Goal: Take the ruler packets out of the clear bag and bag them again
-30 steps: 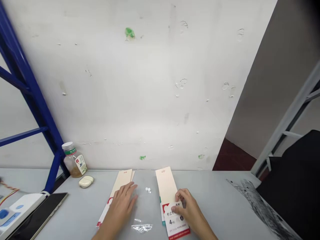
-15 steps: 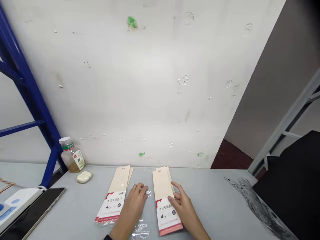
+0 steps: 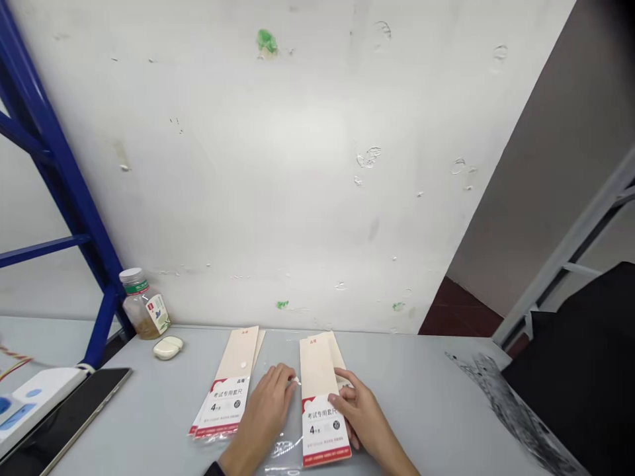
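Observation:
My right hand [image 3: 361,408] grips a long ruler-set card sleeve [image 3: 317,370] at its right side, thumb on the front and fingers behind. This cream sleeve has a white lower part with printing and a red bottom band. Partly under it lies a second cream sleeve [image 3: 338,350]. My left hand [image 3: 265,406] rests on a clear plastic bag [image 3: 285,449] on the table, its fingers curled, with thumb and forefinger together at a small white round spot. Left of that hand lies another pair of ruler-set sleeves [image 3: 227,390] in clear plastic, one overlapping the other.
A jar with a white lid [image 3: 143,307] and a small cream case [image 3: 168,348] stand at the back left of the grey table [image 3: 421,410]. A phone [image 3: 84,410] leans by a white power strip [image 3: 37,403]. Black fabric [image 3: 580,357] is at the right; a white wall rises behind.
My right hand has shifted the upper sleeve slightly left and straightened it, showing more of the sleeve beneath. My left hand has stayed nearly still.

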Motion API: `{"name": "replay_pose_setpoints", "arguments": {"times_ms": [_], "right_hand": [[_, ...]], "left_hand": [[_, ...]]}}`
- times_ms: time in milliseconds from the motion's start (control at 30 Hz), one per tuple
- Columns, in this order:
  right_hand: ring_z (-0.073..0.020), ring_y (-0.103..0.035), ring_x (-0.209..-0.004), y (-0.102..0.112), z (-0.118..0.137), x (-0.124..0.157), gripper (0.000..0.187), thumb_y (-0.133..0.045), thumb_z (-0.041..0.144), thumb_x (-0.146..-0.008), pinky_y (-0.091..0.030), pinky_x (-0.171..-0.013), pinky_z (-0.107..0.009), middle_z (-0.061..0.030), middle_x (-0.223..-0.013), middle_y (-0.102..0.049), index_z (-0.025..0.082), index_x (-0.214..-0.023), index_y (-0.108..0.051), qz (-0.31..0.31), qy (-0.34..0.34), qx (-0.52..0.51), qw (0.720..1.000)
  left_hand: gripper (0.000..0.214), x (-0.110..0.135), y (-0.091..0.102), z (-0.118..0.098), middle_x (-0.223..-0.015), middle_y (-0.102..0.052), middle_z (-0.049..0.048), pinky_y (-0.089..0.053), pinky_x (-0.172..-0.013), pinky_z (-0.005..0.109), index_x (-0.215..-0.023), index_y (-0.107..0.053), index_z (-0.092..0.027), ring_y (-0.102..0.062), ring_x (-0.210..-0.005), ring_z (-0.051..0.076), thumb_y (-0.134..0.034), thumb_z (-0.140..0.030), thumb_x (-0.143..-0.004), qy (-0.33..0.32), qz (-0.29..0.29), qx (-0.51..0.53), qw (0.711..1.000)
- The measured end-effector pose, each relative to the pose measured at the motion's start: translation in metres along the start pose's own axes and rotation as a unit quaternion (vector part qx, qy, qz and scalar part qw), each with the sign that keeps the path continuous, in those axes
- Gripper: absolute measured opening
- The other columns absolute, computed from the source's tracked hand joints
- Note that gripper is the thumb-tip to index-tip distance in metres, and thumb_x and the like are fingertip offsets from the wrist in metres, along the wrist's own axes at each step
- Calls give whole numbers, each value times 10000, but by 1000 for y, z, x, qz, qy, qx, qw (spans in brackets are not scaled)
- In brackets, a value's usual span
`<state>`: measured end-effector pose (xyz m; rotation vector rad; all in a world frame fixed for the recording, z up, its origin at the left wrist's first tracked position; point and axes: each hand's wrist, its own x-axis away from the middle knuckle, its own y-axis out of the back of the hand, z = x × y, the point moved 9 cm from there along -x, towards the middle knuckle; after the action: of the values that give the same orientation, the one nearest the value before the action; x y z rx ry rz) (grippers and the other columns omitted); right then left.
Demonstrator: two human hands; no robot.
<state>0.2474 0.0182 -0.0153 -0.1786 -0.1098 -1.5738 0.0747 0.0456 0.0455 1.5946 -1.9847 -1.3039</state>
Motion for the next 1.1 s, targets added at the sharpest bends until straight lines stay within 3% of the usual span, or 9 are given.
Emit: {"name": "replay_pose_setpoints", "arguments": {"times_ms": [233,400,567,733,1100], "right_hand": [[-66,-417,-341,4,-2,0,632,-653,451,-751,-262,-283,-181,74,-650,-552,214,-1299,-447,-10,0,33,999],[-88,-450,-365,12,2,0,594,-683,442,-726,-278,-276,-191,75,-627,-518,239,-1256,-509,-43,13,61,997],[-101,-507,-352,1,-1,1,608,-664,461,-747,-364,-278,-204,64,-654,-562,229,-1281,-490,-4,3,38,999],[-152,-619,-453,-10,-2,4,827,-718,457,-705,-480,-329,-240,45,-717,-599,211,-1411,-364,23,-13,-11,1000],[-159,-644,-471,-29,-18,2,871,-752,455,-657,-472,-335,-236,40,-759,-621,252,-1408,-360,48,-30,-40,998]], "left_hand": [[236,1,-3,3,-923,-628,38,-482,-757,372,-927,-527,-246,-619,-839,227,-323,-350,-983,19,14,7,1000],[239,1,-4,6,-935,-629,36,-479,-759,367,-942,-530,-244,-622,-852,227,-317,-339,-992,24,16,16,999],[224,2,-7,9,-926,-624,25,-477,-749,358,-934,-523,-246,-619,-833,216,-333,-349,-992,28,22,26,999],[225,1,-9,8,-930,-624,21,-479,-748,350,-928,-523,-250,-626,-836,213,-328,-344,-990,28,23,32,999],[208,4,-21,4,-919,-598,15,-449,-728,337,-919,-496,-246,-605,-798,195,-315,-300,-1007,-2,40,23,999]]}}
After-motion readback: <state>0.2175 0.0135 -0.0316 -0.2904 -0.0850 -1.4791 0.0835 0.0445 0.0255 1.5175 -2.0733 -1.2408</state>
